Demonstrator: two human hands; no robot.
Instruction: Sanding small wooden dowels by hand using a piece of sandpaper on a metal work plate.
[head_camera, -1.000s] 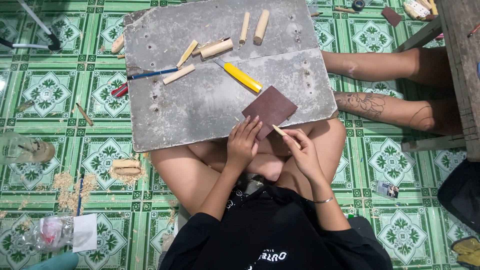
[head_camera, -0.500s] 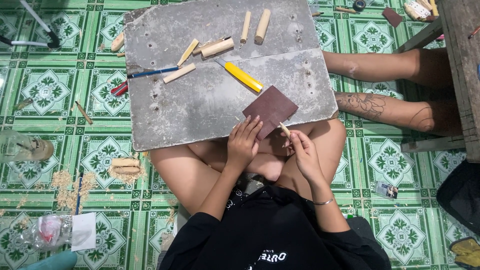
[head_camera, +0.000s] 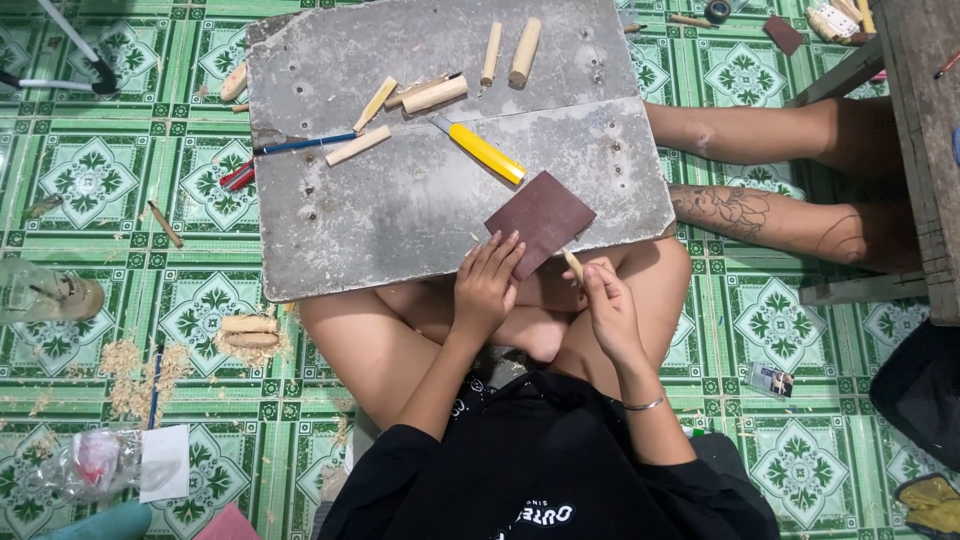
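I sit cross-legged on the floor with a grey board (head_camera: 400, 210) over my lap. My left hand (head_camera: 486, 285) presses its fingertips on the near corner of a dark brown sandpaper sheet (head_camera: 540, 220) at the board's front edge. My right hand (head_camera: 607, 305) pinches a thin pale wooden stick (head_camera: 573, 263), whose tip touches the sandpaper's right edge. A yellow utility knife (head_camera: 480, 152) lies on the board just beyond the sheet.
Several cut wooden pieces (head_camera: 433, 95) and a blue-handled tool (head_camera: 300, 147) lie on the board's far half. Another person's bare legs (head_camera: 770, 215) stretch in from the right beside a wooden bench (head_camera: 925, 130). Wood shavings (head_camera: 135, 370) and a plastic bag (head_camera: 95, 465) litter the green tiled floor on the left.
My right hand has turned the stick more upright and drawn it closer to the sandpaper's edge, so less of it shows. My left hand has stayed on the sheet.
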